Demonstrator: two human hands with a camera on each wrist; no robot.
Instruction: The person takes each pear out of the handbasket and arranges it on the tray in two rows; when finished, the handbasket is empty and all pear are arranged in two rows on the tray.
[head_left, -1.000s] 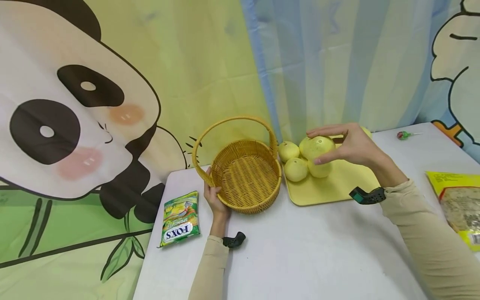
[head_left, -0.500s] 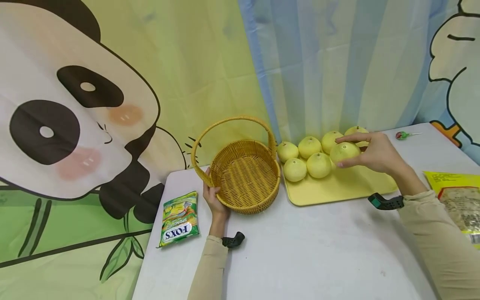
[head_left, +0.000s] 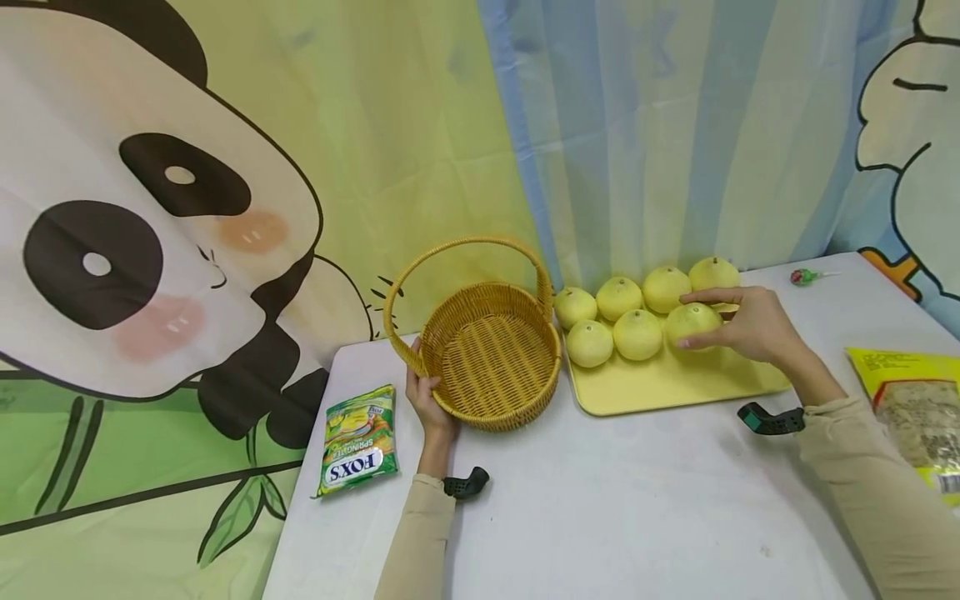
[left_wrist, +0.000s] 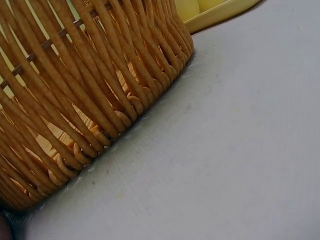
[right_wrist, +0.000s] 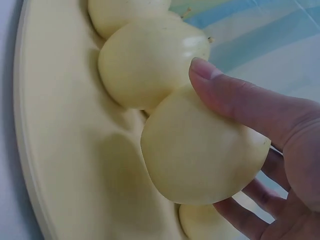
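Note:
My right hand (head_left: 757, 325) grips a round pale yellow pear (head_left: 692, 323) between thumb and fingers, low over the yellow tray (head_left: 660, 392). In the right wrist view the held pear (right_wrist: 200, 150) sits right beside another pear (right_wrist: 152, 62), thumb across its top. Several more pears (head_left: 637, 334) stand in two rows along the tray's back and left. My left hand (head_left: 429, 396) holds the left side of a round wicker basket (head_left: 498, 358) with a tall arched handle, its woven bottom bare. Only the basket's lower wall (left_wrist: 90, 90) shows in the left wrist view; the hand is mostly hidden there.
A green FOX'S packet (head_left: 358, 442) lies left of the basket. A yellow bag (head_left: 911, 408) with a clear window lies at the right, and a lollipop (head_left: 806, 276) behind it. Printed curtains (head_left: 637, 125) hang at the back of the white table (head_left: 600, 517).
My right hand has carried the pear rightward from over the left group, then lowered it at the right end of the front row. The left hand and basket have stayed put.

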